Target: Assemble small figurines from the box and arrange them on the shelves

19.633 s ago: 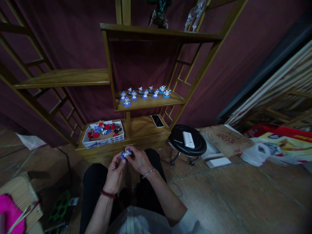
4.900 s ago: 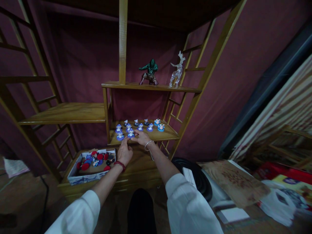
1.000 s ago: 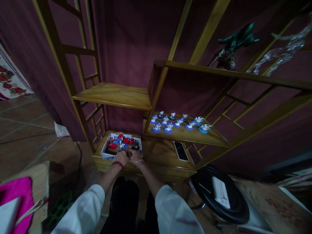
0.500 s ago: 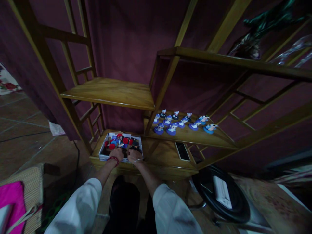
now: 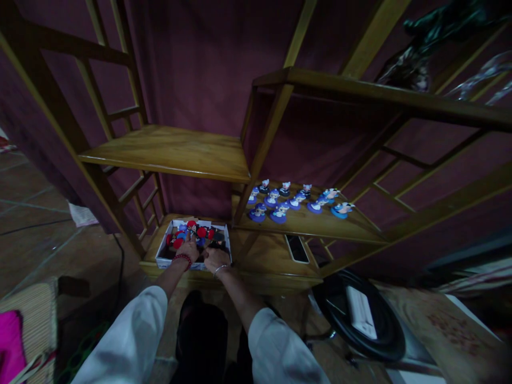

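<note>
Toy figures (image 5: 202, 232) are contained in the box (image 5: 159, 256), at eight o'clock in view. The left hand (image 5: 189, 249) is placed at its six o'clock, the right hand (image 5: 216, 260) at four; whether either grip is closed cannot be determined.

We record the left hand (image 5: 189, 249) reaching into the open box (image 5: 164, 263) among red and blue figurines (image 5: 202, 232), the right hand (image 5: 216, 259) at its near edge; finger contact unclear. From the box: shelf (image 5: 312, 224) with standing figurines (image 5: 279, 213), two o'clock; phone (image 5: 296, 249), three; black stool (image 5: 388, 326), four.
</note>
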Motion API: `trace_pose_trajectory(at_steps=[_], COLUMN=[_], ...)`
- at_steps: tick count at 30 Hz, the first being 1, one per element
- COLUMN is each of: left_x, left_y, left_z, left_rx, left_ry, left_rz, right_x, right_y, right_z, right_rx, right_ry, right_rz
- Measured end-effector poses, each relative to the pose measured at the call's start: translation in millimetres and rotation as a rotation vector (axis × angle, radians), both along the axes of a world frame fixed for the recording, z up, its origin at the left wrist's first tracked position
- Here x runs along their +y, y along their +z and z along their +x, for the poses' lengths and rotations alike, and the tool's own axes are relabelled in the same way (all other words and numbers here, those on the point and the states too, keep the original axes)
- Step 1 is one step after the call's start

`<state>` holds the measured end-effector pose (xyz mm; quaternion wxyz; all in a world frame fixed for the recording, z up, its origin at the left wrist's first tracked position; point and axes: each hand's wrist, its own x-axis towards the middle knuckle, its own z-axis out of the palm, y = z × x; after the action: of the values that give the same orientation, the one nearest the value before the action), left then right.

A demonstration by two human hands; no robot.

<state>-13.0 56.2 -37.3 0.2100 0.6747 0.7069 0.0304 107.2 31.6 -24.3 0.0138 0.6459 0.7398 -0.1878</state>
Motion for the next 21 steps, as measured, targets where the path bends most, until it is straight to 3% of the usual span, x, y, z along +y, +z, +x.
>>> trace_pose_trajectory(at_steps=[21], left_x=[14.2], left_y=[-8.6], left_z=[0.0], left_rx=[0.018], left_ry=[-0.009], left_rz=[-0.019], right_x=[-3.2], right_y=[11.4], right_z=[0.9], right_rx=[0.043], right_ry=[-0.008], right_rz=[-0.016])
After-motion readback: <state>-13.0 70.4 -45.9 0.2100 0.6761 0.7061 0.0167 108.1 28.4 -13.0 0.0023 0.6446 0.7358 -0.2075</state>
